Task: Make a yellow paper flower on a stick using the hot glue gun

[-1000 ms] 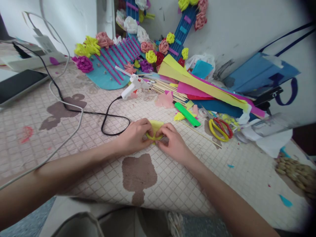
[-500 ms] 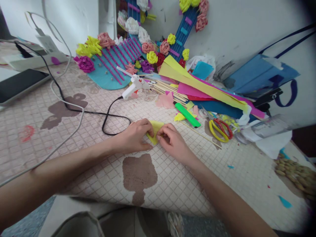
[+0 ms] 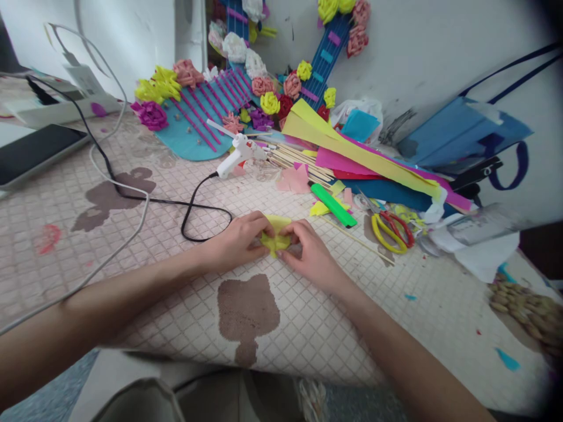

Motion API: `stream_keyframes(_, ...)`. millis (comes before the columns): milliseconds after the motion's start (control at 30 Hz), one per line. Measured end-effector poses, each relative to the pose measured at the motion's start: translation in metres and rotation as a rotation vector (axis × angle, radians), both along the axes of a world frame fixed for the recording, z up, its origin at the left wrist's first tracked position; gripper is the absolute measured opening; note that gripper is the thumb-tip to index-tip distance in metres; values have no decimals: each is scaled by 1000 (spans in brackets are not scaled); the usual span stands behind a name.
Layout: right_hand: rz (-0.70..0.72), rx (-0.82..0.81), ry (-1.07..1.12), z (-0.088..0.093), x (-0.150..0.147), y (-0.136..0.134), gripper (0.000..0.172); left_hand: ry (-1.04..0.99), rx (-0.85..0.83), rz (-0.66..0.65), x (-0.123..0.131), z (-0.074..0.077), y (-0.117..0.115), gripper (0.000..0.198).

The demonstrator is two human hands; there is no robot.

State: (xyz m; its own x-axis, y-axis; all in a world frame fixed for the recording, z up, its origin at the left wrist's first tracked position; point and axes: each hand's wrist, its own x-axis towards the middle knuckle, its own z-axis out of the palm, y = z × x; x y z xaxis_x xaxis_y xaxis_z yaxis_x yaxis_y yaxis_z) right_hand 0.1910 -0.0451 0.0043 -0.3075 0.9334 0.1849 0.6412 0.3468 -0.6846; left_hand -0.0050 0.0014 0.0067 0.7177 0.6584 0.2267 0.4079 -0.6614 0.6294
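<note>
Yellow paper [image 3: 276, 242] sits mid-frame, its sides pinched tight by the left hand [image 3: 240, 241] and right hand [image 3: 311, 256]. Marks on the glue gun [image 3: 235, 157], upper centre, are too small to read; its cord [image 3: 189, 208] loops beside the left hand.

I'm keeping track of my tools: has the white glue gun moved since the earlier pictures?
No; the glue gun lies in the same place relative to the turquoise board.
</note>
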Motion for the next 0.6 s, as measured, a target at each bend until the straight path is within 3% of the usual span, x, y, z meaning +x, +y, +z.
stream_keyframes(100,59,-62,25,3,7,2,24,-24,-33,-37,-4,0,2,26)
stream_keyframes(233,154,-145,80,8,14,4,12,-32,-123,-101,-8,1,6,4)
stream_keyframes(333,208,-187,106,11,19,5,12,-32,-159,-124,-10,3,8,4)
stream_keyframes(600,195,-197,126,8,22,7,10,-66,-142,-145,-13,2,12,9)
